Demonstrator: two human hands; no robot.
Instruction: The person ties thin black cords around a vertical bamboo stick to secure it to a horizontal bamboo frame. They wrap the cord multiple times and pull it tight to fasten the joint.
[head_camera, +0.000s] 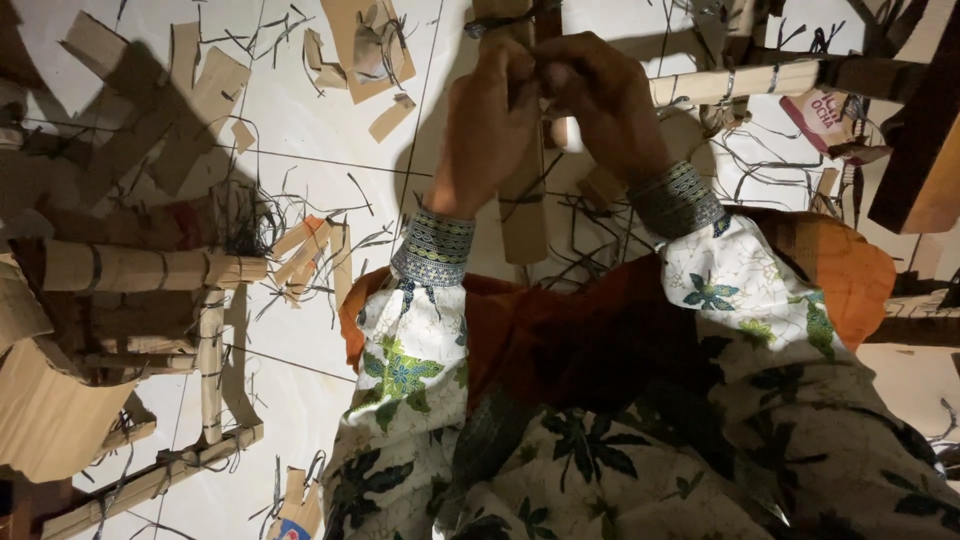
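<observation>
Both hands raised together at the far centre, over a white tiled floor (300, 130). Left hand (487, 115) curled shut, fingers wrapped on the upper part of a cardboard roll (524, 215). Right hand (603, 100) also curled, fingertips pinched against the left hand's at the top of the same roll; whether anything thin sits between those fingertips, impossible to tell. Roll standing lengthwise away from the body, its near end showing below and between the wrists, its far end hidden behind the knuckles and continuing past them to the top edge. Dark wire (500, 22) crossing the roll just beyond the hands. Patterned cuffs on both wrists, flowered sleeves, orange cloth (560, 330) across the lap directly near of the roll.

A second roll (730, 82), lying crosswise, just right of the right hand, bound with thin bands. Left of the body, well apart from the hands, a frame (150, 270) of bundled cardboard rolls tied at the joints, one leg running toward the near edge. Flat cardboard scraps (205, 85) scattered far left, more just beside the frame. Dark thin strands (340, 225) strewn over the tiles between frame and lap. Small printed packet (815, 112) far right, near the crosswise roll.
</observation>
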